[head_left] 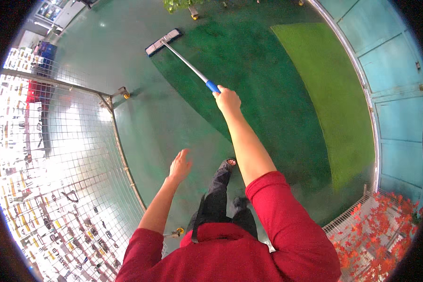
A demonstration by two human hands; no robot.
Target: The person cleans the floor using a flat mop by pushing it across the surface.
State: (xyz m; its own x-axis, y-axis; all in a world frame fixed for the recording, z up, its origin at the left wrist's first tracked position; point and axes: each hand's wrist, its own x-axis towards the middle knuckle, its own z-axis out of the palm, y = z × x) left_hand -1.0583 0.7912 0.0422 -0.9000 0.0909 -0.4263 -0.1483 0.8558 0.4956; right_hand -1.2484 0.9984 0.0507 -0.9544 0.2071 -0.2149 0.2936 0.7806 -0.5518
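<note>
My right hand [228,99] is wrapped round the blue grip of a flat mop [188,64], its arm stretched forward. From the grip a silver pole runs away to the upper left. At its far end the wide mop head [163,42], pale on top with a dark blue fringe, lies on the green floor [136,122]. It rests near the edge of a dark green floor area [263,89]. My left hand [179,166] hangs free at my left side, holding nothing; its fingers are slightly blurred but look stretched out.
On my left stands a wire mesh rack [94,155] on yellow-wheeled casters, hung with many small items. A bright green strip [310,80] runs along the right, beside light blue metal doors [385,66]. Red-leaved foliage [376,235] fills the lower right; green leaves [178,4] show at the top.
</note>
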